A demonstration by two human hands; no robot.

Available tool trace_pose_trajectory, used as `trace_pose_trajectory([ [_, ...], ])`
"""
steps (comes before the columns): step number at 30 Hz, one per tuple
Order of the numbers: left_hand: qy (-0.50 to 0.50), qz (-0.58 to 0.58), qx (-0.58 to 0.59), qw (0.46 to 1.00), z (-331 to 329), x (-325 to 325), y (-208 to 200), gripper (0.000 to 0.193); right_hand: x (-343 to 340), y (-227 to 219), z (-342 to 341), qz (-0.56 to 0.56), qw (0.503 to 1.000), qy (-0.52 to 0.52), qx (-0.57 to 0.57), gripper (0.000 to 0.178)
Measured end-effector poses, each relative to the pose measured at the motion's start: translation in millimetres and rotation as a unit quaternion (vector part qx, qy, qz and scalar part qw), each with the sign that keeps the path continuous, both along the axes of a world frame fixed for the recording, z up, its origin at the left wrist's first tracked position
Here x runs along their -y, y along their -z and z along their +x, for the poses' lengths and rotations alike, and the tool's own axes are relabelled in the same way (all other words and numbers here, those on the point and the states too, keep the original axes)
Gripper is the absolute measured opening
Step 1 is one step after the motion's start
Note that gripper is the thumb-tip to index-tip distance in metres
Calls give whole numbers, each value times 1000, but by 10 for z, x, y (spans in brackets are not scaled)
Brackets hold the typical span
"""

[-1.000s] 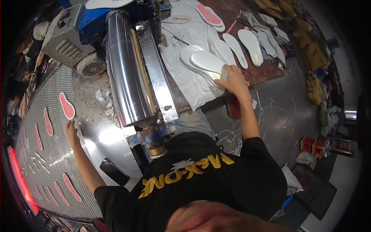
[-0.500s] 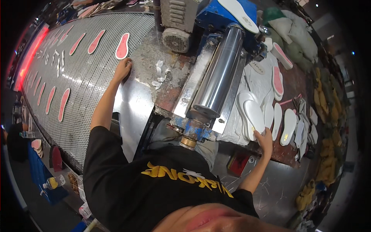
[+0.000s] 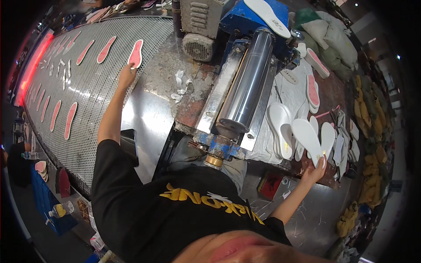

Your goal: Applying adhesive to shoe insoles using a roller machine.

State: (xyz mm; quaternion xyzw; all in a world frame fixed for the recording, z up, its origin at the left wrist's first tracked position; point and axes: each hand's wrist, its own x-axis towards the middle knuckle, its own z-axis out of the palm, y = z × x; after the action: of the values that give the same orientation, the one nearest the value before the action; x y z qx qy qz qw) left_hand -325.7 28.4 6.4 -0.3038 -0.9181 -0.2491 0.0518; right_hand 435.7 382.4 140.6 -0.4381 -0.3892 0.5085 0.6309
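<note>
On the mesh belt at left, a white insole with a pink-red top [image 3: 136, 51] lies with its lower end at my left hand [image 3: 127, 76]. The thumb and fingers of that hand are closed on this end. Out to the right, my right hand [image 3: 314, 173] grips the lower end of a plain white insole [image 3: 305, 135], which is tilted above the work table. Partly behind it lies another white insole [image 3: 328, 133], close to the same fingertips. A stack of white insoles [image 3: 279, 125] rests just left of the held one.
Between my arms stands a machine with a shiny metal roller [image 3: 249, 83] and a motor [image 3: 198, 46]. The mesh belt [image 3: 98, 87] carries several pink-topped insoles and white strips. More pink-topped insoles [image 3: 312, 90] lie right of the roller. A white insole [image 3: 267, 16] rests on the blue housing.
My right hand has moved right, carrying a white insole off the stack. My left hand has shifted left onto the end of the pink-topped insole.
</note>
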Motion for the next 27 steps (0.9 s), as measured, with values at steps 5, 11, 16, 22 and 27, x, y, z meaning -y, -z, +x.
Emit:
trace_pose_trajectory([
  [5,43,15,46,998,111,-267,147,43,-129,339,279,-61,984,-29,-166,27],
  [11,-60,-61,32,996,-266,120,289,44,-76,362,384,-129,965,-55,-220,17],
  [16,1,25,-37,999,38,-235,-347,48,-98,-79,10,-147,967,10,-207,18],
  [22,411,205,208,864,1558,-1277,-2011,40,-380,-745,-1129,-7,985,-146,-90,15],
  [27,561,95,126,812,2451,-1493,-2691,58,98,-970,-1979,86,975,-202,29,19],
])
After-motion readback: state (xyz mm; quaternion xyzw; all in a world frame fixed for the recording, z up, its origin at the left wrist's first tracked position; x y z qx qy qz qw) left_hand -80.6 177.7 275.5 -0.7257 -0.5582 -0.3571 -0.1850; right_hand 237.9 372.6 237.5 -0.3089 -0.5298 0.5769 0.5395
